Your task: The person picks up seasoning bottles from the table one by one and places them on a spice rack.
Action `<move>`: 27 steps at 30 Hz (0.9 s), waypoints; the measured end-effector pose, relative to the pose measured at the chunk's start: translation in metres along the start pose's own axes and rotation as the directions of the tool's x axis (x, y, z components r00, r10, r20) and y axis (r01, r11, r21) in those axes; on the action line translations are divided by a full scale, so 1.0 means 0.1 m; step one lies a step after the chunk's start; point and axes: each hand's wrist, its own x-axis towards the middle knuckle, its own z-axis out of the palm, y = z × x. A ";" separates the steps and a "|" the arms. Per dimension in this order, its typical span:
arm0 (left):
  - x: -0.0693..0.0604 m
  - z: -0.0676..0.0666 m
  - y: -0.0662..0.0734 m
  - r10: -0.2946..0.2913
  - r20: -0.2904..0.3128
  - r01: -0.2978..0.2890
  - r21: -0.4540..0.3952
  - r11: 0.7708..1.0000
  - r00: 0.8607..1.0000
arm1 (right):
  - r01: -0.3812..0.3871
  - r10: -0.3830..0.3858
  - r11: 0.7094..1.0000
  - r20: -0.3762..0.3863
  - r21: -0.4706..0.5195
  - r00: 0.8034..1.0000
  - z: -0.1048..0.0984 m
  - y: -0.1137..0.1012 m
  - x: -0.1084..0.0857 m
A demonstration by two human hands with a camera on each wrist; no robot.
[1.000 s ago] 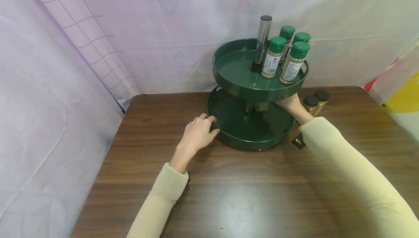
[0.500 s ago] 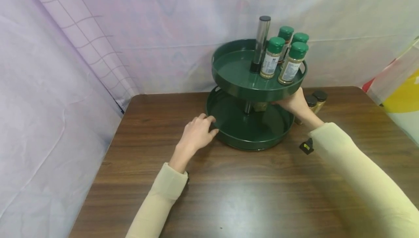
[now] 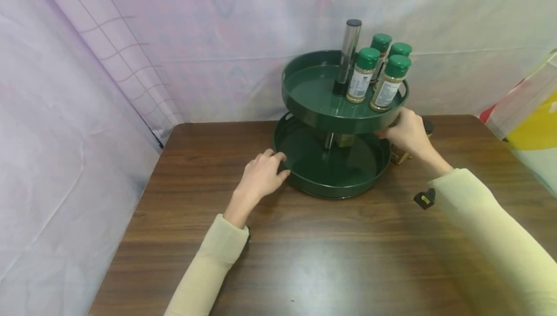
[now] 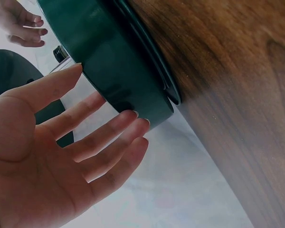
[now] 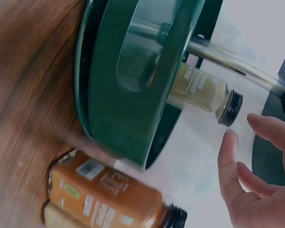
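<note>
My left hand (image 3: 261,176) rests at the left rim of a green two-tier turntable's lower tray (image 3: 330,191). In the left wrist view its fingertips (image 4: 128,116) touch the tray's side, the fingers loosely spread. At the right side of the tiers is my right hand (image 3: 409,132), partly under the upper tray (image 3: 339,122). The right wrist view shows that hand with thumb and fingers apart, holding nothing, just off the black cap (image 5: 232,108) of a spice jar (image 5: 199,90). This jar stands in the lower tray near the metal post (image 5: 237,64).
Several green-capped spice bottles (image 3: 359,81) stand on the upper tray beside the upper post (image 3: 349,50). Black-capped jars, one with orange-brown contents (image 5: 107,190), stand on the wooden table (image 3: 209,151) right of the turntable. A pale curtain (image 3: 226,64) hangs behind.
My right hand has drawn back to the right from between the two trays and now hides more of the jars on the table. My left hand has stayed in place.
</note>
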 end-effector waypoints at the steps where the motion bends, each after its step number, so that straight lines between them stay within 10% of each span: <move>1: 0.00 0.00 0.00 0.000 0.001 0.000 0.001 1.000 1.000 | -0.002 0.002 1.000 0.006 0.004 1.000 -0.03 0.01 -0.01; 27: 0.00 0.00 0.00 0.002 0.020 -0.002 -0.020 1.000 1.000 | -0.158 0.158 0.984 -0.005 -0.080 0.987 -0.54 0.51 -0.24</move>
